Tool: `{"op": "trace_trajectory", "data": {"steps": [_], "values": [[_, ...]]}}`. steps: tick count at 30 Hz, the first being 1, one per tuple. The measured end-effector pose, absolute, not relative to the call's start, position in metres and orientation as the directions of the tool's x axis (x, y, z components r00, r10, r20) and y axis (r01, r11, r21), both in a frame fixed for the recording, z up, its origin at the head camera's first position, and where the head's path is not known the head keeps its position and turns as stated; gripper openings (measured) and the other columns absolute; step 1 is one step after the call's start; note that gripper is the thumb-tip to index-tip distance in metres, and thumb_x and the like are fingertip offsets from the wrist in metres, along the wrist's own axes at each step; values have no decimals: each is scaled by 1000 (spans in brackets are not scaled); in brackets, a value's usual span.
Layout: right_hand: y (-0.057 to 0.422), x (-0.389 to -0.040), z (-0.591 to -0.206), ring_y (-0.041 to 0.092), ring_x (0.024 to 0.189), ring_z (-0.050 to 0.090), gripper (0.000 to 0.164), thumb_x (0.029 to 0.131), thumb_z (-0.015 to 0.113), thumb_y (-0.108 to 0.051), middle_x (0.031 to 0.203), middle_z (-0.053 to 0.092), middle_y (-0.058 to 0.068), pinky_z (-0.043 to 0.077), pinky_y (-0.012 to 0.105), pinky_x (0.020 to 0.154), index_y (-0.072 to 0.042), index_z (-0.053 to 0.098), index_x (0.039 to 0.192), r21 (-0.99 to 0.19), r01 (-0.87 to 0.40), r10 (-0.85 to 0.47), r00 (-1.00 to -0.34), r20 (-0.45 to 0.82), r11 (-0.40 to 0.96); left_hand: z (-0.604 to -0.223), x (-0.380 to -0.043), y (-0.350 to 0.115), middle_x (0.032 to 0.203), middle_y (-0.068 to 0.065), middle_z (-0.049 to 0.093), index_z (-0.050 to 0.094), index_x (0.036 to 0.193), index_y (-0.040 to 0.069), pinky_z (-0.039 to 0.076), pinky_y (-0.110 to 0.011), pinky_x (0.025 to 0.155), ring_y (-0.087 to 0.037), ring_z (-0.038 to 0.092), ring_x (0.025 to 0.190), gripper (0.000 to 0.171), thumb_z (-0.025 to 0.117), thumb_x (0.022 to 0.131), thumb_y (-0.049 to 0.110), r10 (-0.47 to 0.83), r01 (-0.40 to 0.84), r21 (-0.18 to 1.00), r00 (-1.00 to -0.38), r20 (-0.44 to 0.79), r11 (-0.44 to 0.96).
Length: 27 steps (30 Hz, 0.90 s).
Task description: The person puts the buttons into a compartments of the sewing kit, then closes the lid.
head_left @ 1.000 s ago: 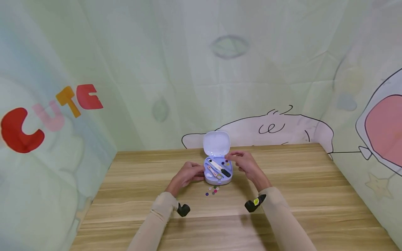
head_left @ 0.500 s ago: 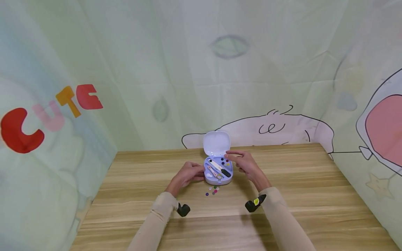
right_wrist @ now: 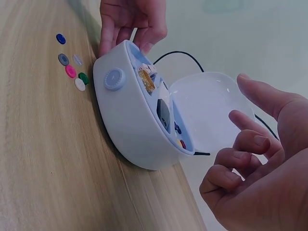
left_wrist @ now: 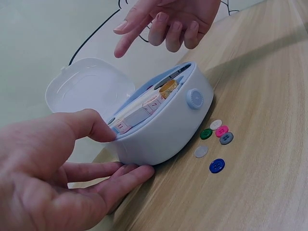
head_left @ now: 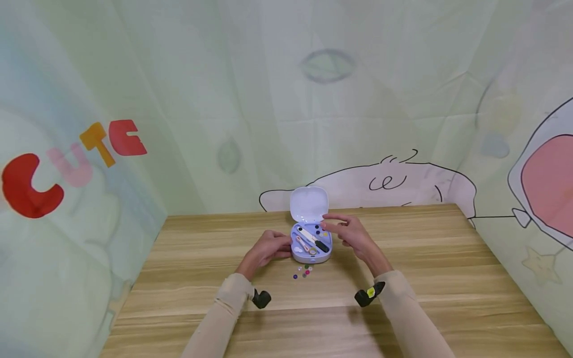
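A pale blue-and-white sewing box [head_left: 309, 259] stands on the table with its lid [head_left: 309, 203] raised. My left hand [head_left: 269, 246] grips the box's left side, thumb on the rim and fingers low against the wall. Above the right rear compartment my right hand [head_left: 351, 234] hovers with index finger and thumb extended, the other fingers loosely bent, nothing between them. That compartment has several small buttons [head_left: 317, 232], partly covered by the fingers in the head view. Beside them lie a white tool with a black end [head_left: 321, 246], a numbered tape measure [left_wrist: 153, 104] and a gold band [left_wrist: 168, 89].
Several loose buttons lie on the wooden table in front of the box, among them a blue button [left_wrist: 217, 166], a pink button [left_wrist: 222, 131] and a green button [left_wrist: 206, 134]. A printed cloth backdrop [head_left: 215, 149] rises behind the table's far edge.
A dark button has come into sight in the right rear compartment since the first frame. My right hand has spread its finger and thumb, its wrist shifting slightly right. The left hand stays put.
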State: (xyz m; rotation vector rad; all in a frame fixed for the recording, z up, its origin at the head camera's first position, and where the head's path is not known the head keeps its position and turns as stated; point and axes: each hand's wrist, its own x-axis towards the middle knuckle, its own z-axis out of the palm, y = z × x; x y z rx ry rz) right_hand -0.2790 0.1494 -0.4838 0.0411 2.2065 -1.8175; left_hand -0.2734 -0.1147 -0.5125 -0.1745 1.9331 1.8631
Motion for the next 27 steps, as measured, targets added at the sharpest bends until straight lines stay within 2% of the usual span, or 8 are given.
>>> {"op": "trace_trajectory", "data": {"steps": [4,8,11,20,27], "values": [[148,-276,-481,15,59,34,52,89,83,-38,88,53,1,29,23,49,-14,71,133,-962,180,-166,-962,-215,204,-513,-273,-115,115,-24,70,59,130,-13,62,-40,91,-27,72,98,37,65,100,8,214,-389,917,-892,-398,87],[147,-273,-479,15,59,35,49,89,84,-36,80,52,0,29,23,50,-13,72,131,-964,157,-182,-963,-198,215,-513,-273,-116,115,-24,69,59,130,-13,62,-40,91,-26,72,98,37,65,100,8,214,-390,917,-891,-400,90],[146,-271,-479,18,64,39,46,90,83,-33,77,51,0,30,24,53,-13,72,130,-962,137,-199,-962,-187,238,-512,-273,-116,115,-24,69,59,130,-13,62,-40,92,-26,71,98,36,65,100,8,212,-392,916,-891,-402,86],[139,-259,-474,21,81,46,46,88,85,-34,83,53,3,32,29,62,-14,74,128,-946,114,-247,-949,-193,302,-511,-272,-117,115,-23,70,59,129,-13,62,-40,92,-27,72,99,35,64,101,8,211,-389,918,-893,-398,84],[134,-246,-474,21,74,44,39,89,84,-25,77,47,2,33,25,57,-12,76,125,-945,57,-317,-934,-165,322,-512,-274,-117,116,-23,69,58,130,-13,62,-40,91,-26,72,99,37,65,101,9,212,-388,918,-893,-397,84]]}}
